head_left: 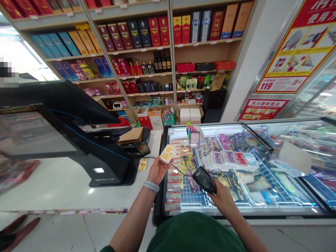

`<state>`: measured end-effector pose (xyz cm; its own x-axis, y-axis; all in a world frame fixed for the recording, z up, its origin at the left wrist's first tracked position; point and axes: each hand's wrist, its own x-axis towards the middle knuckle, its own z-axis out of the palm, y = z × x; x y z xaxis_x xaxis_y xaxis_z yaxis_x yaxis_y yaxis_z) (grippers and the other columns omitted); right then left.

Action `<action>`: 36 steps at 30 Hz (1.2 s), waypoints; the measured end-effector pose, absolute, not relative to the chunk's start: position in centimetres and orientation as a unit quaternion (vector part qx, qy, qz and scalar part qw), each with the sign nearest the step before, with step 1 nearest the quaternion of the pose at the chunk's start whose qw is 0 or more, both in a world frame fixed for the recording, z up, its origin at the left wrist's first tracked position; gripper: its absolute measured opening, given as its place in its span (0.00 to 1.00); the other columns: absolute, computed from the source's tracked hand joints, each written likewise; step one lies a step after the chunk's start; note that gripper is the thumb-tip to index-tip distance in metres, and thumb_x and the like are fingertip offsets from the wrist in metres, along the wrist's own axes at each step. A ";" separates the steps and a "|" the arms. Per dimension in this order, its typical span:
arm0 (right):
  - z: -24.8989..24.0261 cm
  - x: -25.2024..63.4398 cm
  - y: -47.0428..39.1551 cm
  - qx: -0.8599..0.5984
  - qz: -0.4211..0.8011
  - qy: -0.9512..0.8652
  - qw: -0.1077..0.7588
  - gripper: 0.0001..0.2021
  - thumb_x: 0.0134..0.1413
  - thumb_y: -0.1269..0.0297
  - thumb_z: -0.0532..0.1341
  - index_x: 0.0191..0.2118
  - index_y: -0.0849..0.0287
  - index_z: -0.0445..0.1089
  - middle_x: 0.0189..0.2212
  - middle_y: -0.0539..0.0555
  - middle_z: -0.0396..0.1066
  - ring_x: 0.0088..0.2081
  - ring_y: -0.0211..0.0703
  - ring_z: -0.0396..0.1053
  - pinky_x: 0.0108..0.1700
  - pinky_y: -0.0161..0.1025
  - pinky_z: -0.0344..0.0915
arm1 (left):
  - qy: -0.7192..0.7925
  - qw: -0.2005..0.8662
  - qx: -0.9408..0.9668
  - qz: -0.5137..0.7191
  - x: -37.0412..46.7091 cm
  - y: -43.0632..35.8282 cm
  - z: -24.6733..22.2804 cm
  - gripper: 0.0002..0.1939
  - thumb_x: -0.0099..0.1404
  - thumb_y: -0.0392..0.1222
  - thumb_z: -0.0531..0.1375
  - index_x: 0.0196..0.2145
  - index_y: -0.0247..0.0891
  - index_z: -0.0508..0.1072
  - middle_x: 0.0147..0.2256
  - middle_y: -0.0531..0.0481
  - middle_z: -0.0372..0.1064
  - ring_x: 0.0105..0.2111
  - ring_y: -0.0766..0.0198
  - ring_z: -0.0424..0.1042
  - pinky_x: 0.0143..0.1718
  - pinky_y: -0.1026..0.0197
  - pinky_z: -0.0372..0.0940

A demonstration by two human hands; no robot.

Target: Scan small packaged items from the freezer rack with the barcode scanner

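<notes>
Because the left hand (156,172) holds the yellow-and-white pack (168,154) mostly by its near end, a loose pinch or a knock could let it tip onto the freezer's black rim (160,192). On the counter (65,190), a similar yellow packet (142,164) lies beside the base of the black monitor stand (107,164); the thin cable (181,172) passes close by and could drag it if pulled. That cable runs behind the left hand towards the scanner (202,178), so moving the hands apart might snag the fingers or tug the pack. The right hand (223,197) is wrapped round the scanner's handle above the freezer; if it drops low, the hanging loops could catch on the wrapped packs with purple and red labels (233,158) and shift them.

At far left, the monitor is cut by the frame and the shoes (21,227) show without their wearer. Nearer the middle, the left hand's palm and part of its grip are covered by the pack, whose print is too small to read. Farther right, the scanner's trigger and the fingers around it are hard to make out, and glare blurs the goods in the freezer.
</notes>
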<state>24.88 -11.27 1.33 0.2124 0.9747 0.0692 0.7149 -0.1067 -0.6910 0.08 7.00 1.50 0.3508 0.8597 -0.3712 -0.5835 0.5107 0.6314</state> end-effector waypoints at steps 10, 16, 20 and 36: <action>0.6 25.2 -10.7 -0.711 0.190 -0.594 0.324 0.15 0.46 0.69 0.55 0.43 0.59 0.67 0.38 0.57 0.73 0.41 0.50 0.72 0.42 0.43 0.66 | 0.312 0.821 0.192 0.439 0.5 7.3 2.2 0.21 0.65 0.51 0.55 0.50 0.34 0.68 0.37 0.42 0.76 0.33 0.58 0.77 0.22 0.66 0.64; 0.6 25.2 -10.7 -0.711 0.186 -0.592 0.332 0.16 0.46 0.68 0.55 0.44 0.60 0.67 0.39 0.57 0.73 0.41 0.50 0.72 0.42 0.42 0.66 | 0.334 0.804 0.213 0.443 1.4 7.6 2.2 0.16 0.63 0.50 0.59 0.42 0.34 0.69 0.30 0.48 0.74 0.23 0.68 0.72 0.17 0.70 0.59; 0.4 25.4 -10.7 -0.712 0.192 -0.588 0.333 0.16 0.48 0.67 0.56 0.45 0.59 0.66 0.39 0.57 0.73 0.41 0.50 0.72 0.43 0.42 0.66 | 0.342 0.792 0.252 0.438 1.6 7.5 2.0 0.13 0.56 0.40 0.66 0.37 0.33 0.69 0.29 0.50 0.72 0.23 0.71 0.70 0.17 0.71 0.57; 0.8 25.1 -10.7 -0.714 0.181 -0.594 0.323 0.17 0.47 0.68 0.55 0.45 0.60 0.66 0.39 0.58 0.73 0.42 0.50 0.72 0.43 0.42 0.66 | 0.399 0.767 0.236 0.444 1.1 7.8 1.0 0.09 0.55 0.32 0.64 0.36 0.32 0.72 0.33 0.46 0.76 0.29 0.67 0.74 0.28 0.68 0.68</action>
<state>25.15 -10.72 0.75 0.2278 0.9657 0.1248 0.7319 -0.0853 -0.6761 1.11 7.76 1.02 0.2878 0.8690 -0.4026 -0.4919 0.4948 0.7164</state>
